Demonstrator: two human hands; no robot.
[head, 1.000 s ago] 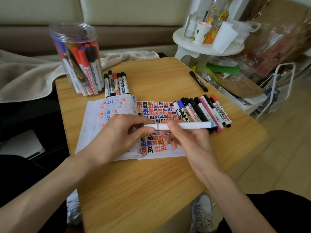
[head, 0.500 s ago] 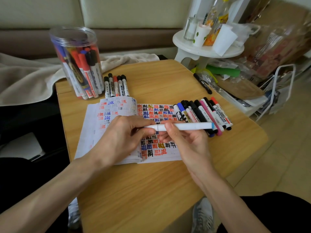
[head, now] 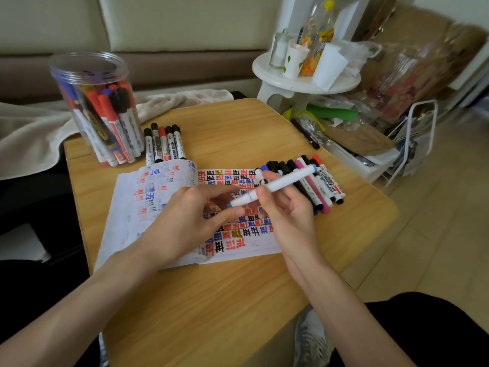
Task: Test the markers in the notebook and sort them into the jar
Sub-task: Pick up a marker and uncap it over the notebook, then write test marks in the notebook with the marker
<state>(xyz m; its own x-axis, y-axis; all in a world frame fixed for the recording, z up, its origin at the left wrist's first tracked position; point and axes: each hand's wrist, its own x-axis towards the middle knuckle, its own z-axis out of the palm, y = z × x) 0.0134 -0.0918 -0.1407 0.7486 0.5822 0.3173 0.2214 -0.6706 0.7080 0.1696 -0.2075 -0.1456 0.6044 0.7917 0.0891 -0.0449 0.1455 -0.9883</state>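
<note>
- Tipped up at its far end compared with a second ago, when it was held level, the white marker (head: pixel 285 180) is now slanted, with its capped end lowest.
- At the right side of the desk (head: pixel 238 300) a row of markers (head: pixel 312 186) is laid side by side, just behind the right hand. If it is knocked by that wrist, several could be rolled off the edge.
- The notebook (head: pixel 127 213) lies open mid-desk beneath both hands, and its right page is crowded with test marks. Fresh ink could be smeared by a palm lowered onto it.
- The jar (head: pixel 87 64) stands upright at the far left corner, well apart from the hands and partly filled. It could be toppled by a careless reach.
- The marker's barrel is gripped by the right hand (head: pixel 285 215), above the notebook's right page.
- The fingers of the left hand (head: pixel 182 223) are curled about the capped end, but it cannot be told whether the cap is actually pinched.
- If the cap is pulled with a jerk, it could be dropped, or the fingers could be inked by the tip.
</note>
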